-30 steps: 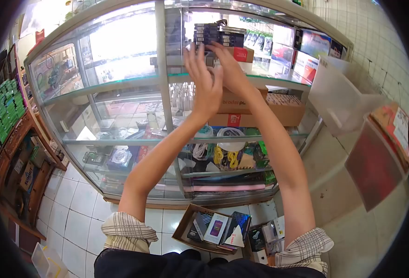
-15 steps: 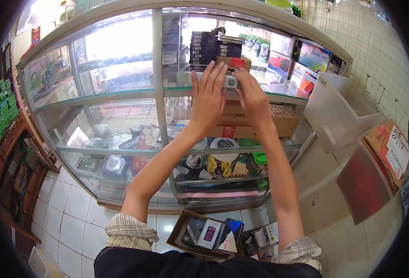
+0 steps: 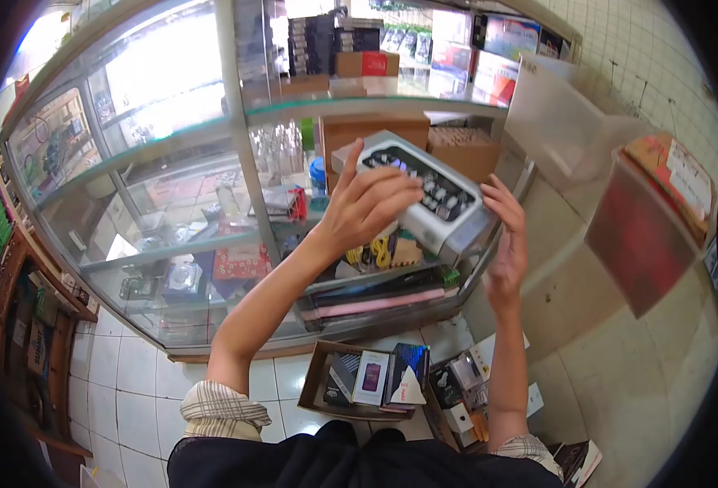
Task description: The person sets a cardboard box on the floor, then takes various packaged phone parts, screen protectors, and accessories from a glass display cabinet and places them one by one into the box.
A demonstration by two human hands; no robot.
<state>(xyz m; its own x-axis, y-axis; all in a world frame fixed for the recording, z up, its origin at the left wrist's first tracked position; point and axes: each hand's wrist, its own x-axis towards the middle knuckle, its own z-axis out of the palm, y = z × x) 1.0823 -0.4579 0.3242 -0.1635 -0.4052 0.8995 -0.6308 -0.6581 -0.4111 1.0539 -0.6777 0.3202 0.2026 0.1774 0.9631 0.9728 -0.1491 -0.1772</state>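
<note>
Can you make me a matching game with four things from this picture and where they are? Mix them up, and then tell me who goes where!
Things:
1. White box
2. Yellow cable
3. Open carton
4. Plastic bin

Places:
A. On the tiled floor
B. Just past the right end of the glass cabinet
C. At the left hand and right hand
D. On a shelf inside the glass cabinet

Right pairs: 1-C, 2-D, 3-A, 4-B.

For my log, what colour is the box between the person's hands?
The box is whitish-grey with a dark printed panel; the head view shows it best.
</note>
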